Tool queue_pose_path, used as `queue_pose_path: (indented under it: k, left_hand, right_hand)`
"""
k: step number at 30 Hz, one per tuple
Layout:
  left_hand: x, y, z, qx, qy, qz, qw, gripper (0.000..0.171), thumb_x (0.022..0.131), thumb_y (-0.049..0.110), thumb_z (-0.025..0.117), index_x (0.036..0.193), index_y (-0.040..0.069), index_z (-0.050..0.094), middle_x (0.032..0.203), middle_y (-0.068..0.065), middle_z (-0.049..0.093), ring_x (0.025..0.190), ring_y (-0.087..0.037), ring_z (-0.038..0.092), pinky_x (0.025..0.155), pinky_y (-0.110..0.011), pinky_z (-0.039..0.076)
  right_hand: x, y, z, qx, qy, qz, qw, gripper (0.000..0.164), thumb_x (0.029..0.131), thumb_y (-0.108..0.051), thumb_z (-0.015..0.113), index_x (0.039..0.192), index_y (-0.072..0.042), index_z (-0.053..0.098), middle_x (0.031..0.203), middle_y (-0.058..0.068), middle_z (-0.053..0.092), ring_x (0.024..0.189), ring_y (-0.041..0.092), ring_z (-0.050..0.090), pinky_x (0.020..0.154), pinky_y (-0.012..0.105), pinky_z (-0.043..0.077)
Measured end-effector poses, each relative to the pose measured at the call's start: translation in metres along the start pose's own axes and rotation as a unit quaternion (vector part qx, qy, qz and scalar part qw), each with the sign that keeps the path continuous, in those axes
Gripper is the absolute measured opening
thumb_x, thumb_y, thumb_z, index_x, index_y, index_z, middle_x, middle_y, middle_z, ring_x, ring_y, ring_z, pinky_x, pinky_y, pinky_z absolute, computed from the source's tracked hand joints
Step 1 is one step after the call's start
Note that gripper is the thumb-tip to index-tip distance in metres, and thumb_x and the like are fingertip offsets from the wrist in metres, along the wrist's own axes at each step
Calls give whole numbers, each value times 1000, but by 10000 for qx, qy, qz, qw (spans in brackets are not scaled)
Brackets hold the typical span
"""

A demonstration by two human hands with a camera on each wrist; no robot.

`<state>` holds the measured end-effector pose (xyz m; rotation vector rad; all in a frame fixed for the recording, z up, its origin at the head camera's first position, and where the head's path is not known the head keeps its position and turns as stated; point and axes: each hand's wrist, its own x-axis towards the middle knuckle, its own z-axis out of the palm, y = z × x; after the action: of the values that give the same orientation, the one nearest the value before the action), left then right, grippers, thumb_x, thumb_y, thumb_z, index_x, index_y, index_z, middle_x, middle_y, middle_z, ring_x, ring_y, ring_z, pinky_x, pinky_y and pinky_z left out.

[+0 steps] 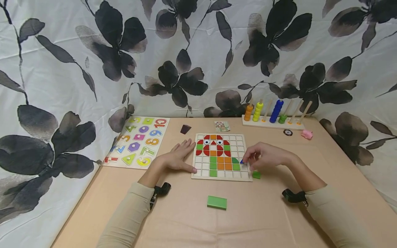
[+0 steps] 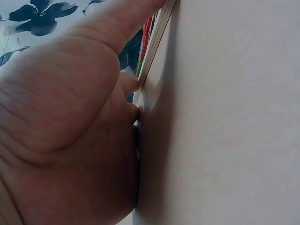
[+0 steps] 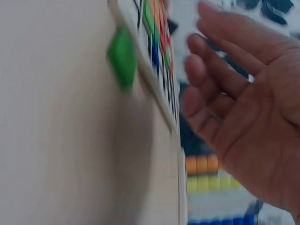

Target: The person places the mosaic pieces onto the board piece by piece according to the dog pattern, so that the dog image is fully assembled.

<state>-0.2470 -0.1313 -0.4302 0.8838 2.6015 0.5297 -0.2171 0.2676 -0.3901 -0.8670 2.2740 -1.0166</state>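
A white grid board [image 1: 231, 175] bears red, orange and green tiles that form an owl-like figure. My left hand [image 1: 175, 159] lies along its left side, fingers stretched out and thumb at the near left corner. Over the board's right edge is my right hand [image 1: 263, 155], its fingers loosely bent. A small blue tile [image 1: 242, 161] lies on the grid right by those fingertips. The right wrist view shows the same blue tile [image 3: 155, 55] on the board and nothing between the fingers. A loose green tile [image 1: 256, 175] sits beside the board's lower right edge.
Nearer me lies a green block [image 1: 217, 202]. A number-and-shape board [image 1: 161, 125] is at the left. Toward the back are a dark piece [image 1: 185, 129], a picture card [image 1: 222, 126], a peg stand with coloured beads [image 1: 276, 124], a black disc [image 1: 287, 132] and a pink object [image 1: 306, 134].
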Motion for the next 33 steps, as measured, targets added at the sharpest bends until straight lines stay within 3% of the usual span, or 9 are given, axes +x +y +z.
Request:
queue_pose_path:
  k: [6,18,28,33]
  left_hand:
    - [-1,0,0,43,-17,-4,10000,120,70,74,66,156,14,8,162,-10,-3,148,-27,-7,117,-49,-1]
    - [-1,0,-1,61,-2,12,10000,119,70,73,66,156,14,8,161,-11,-3,148,-27,-7,117,-50,-1]
    - [-2,2,-2,9,-29,-20,10000,119,70,72,67,156,14,8,162,-10,-3,148,-28,-6,117,-50,-1]
    - [-1,2,-2,15,-11,-33,10000,119,70,73,67,156,15,7,162,-10,-3,148,-27,-6,117,-48,-2]
  right_hand:
    - [-21,22,0,34,-461,428,9980,27,77,-16,81,99,-8,68,84,13,61,77,20,54,65,26,45]
    - [-16,21,5,-337,-416,485,9974,23,74,-14,82,90,-11,66,77,2,58,73,17,54,63,24,43]
    - [-7,13,-9,-146,425,187,9988,12,81,-5,74,87,-11,66,78,4,62,73,21,56,64,27,47]
    - [13,-6,-3,-12,425,-215,9989,12,82,-8,76,89,-9,66,80,2,64,73,22,56,65,27,48]
